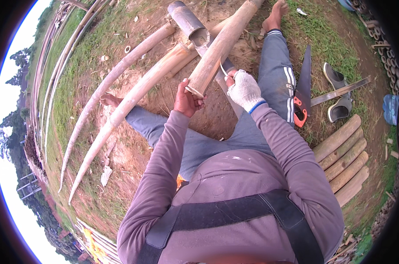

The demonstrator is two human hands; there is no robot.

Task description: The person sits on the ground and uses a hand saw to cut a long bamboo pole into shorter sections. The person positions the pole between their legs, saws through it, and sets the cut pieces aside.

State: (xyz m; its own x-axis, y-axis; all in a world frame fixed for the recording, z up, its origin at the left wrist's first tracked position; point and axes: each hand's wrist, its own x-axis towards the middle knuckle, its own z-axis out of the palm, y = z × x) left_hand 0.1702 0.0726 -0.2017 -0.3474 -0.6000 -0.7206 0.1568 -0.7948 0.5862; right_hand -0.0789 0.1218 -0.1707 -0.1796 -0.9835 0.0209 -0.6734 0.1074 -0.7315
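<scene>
1. The bamboo pole (226, 44) lies slanting between the person's legs, across the dark pipe (184, 18).
2. The left hand (187, 98), which is bare, is clamped on the near end of this pole.
3. The right hand (245, 89), in a white glove, is closed on a pale curved strip (223, 68) beside the pole; its palm is hidden.
4. The two hands are apart.
5. At the right, a saw (303, 81) with orange handle lies near the shoes (339, 110).
</scene>
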